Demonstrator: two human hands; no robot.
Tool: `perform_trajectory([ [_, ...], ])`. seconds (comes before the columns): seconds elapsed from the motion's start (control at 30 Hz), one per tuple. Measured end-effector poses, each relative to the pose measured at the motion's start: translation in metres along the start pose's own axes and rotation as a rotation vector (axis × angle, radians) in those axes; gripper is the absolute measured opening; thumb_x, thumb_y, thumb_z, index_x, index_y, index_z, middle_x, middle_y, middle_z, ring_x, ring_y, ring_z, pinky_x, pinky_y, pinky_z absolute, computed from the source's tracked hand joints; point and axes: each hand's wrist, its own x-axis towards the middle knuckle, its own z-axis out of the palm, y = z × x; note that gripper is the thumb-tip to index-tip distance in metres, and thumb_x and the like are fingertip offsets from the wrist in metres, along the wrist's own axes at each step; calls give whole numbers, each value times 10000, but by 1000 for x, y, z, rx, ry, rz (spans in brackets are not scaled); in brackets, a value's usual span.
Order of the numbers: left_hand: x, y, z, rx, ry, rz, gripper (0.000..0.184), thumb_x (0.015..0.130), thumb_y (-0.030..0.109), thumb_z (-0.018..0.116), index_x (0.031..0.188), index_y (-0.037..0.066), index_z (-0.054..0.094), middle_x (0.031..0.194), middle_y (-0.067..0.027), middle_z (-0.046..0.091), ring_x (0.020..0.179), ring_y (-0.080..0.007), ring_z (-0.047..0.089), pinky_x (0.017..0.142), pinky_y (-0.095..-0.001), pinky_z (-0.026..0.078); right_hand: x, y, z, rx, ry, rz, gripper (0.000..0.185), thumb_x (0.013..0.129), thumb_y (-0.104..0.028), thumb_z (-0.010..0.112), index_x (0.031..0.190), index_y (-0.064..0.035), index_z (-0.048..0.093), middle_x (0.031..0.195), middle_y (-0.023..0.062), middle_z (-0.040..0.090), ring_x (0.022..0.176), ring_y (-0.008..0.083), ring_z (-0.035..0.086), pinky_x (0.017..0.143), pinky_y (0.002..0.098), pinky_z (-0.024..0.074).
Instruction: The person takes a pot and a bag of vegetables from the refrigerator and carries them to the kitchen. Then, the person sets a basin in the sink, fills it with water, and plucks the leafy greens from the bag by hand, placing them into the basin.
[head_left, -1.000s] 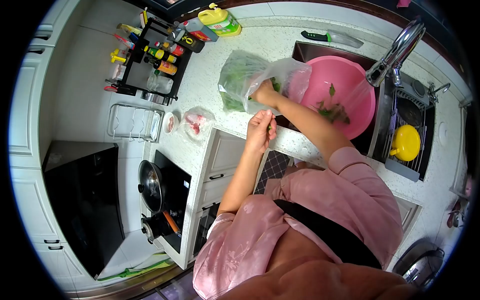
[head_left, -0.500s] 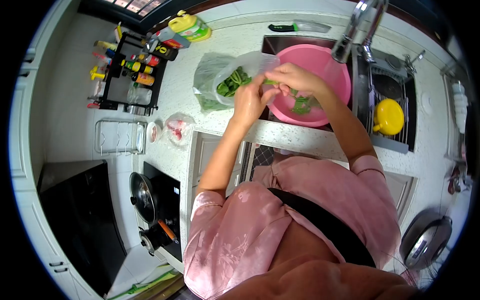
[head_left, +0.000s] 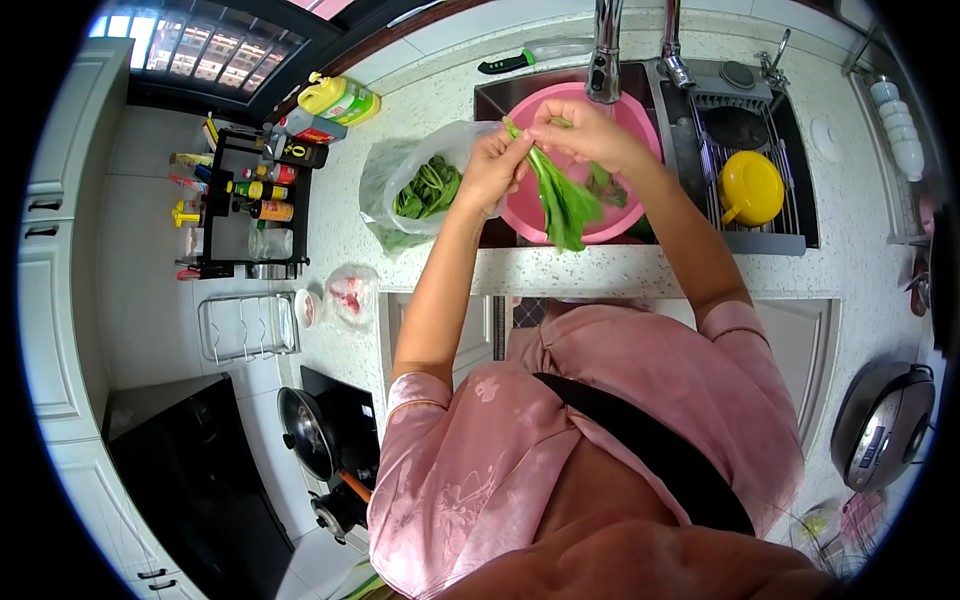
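A leafy green vegetable (head_left: 562,198) hangs over the near edge of the pink basin (head_left: 645,140), leaves downward and slightly blurred. My left hand (head_left: 495,168) is closed around its stem end. Close beside it, my right hand (head_left: 585,138) pinches with thumb and fingers at the stem, and a bit of green shows at its fingertips. Other greens (head_left: 604,185) show in the basin, partly behind the held leaves. Left of my left hand, a plastic bag (head_left: 378,190) stands open on the counter with a heap of leafy greens (head_left: 428,188) inside.
Above the basin is a chrome faucet (head_left: 604,60). A knife (head_left: 530,58) lies behind the sink. To the right, a yellow pot (head_left: 752,188) sits on a rack. Bagged meat (head_left: 347,296), a bottle rack (head_left: 222,205) and a lidded pan (head_left: 306,433) are on the left.
The long leaves now hang in plain view between my hands, where only a short piece showed before. My hands have risen slightly, and the whole view has shifted.
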Motion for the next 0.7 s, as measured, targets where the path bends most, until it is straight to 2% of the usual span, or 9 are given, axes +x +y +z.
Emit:
perform_trajectory([
  [0.03,0,-2,2,-37,41,-52,262,911,319,533,799,85,568,519,38,453,416,-23,331,375,-182,214,0,6,0,1,-2,2,188,835,-227,624,786,-62,550,653,6,513,517,58,437,451,193,355],
  [0.1,-2,-6,3,-79,90,-105,270,913,333,525,803,89,564,514,34,454,407,-28,334,364,-184,208,2,26,4,-490,45,-370,169,807,-185,647,794,-51,546,745,-4,541,624,84,506,561,207,412],
  [0.2,-4,-8,2,-217,135,-179,259,909,336,530,831,91,561,516,35,446,392,-33,330,349,-185,206,6,38,3,-374,-4,-183,201,776,-200,683,822,-38,573,727,24,562,675,106,541,614,238,440],
  [0.27,-6,-4,1,-270,219,-32,262,894,334,559,766,107,549,516,39,442,383,-21,302,345,-183,199,10,44,1,-320,-32,-92,222,761,-207,701,837,-32,587,719,38,573,701,116,558,641,254,454],
  [0.33,-7,-8,-7,-223,203,1,251,891,321,568,768,102,548,524,41,446,387,-18,302,345,-181,198,13,53,0,-65,-156,-77,215,768,-207,694,850,-37,592,693,25,572,598,97,540,538,247,435],
  [0.43,-5,-19,-14,-213,223,8,214,868,259,612,754,88,554,524,48,452,394,-16,313,350,-178,203,21,65,2,-18,-123,73,203,794,-213,666,866,-36,597,661,13,568,494,69,491,431,239,379],
  [0.53,-4,-27,-12,-177,271,-6,213,857,242,628,749,75,552,539,47,449,398,-21,323,352,-174,216,21,58,10,-210,-99,-23,175,811,-207,634,856,-41,603,627,8,559,430,48,445,371,235,320],
  [0.63,-4,-29,-10,-170,303,3,241,838,232,653,692,76,542,533,46,454,407,-22,334,362,-182,227,20,44,13,-405,-103,80,155,814,-196,612,844,-44,604,623,17,560,477,78,490,433,255,376],
  [0.7,0,-41,-14,178,353,199,261,835,231,657,666,75,533,525,39,463,415,-26,341,372,-195,236,24,54,13,-394,-98,-13,153,817,-195,598,830,-42,600,637,26,566,515,93,510,476,267,398],
])
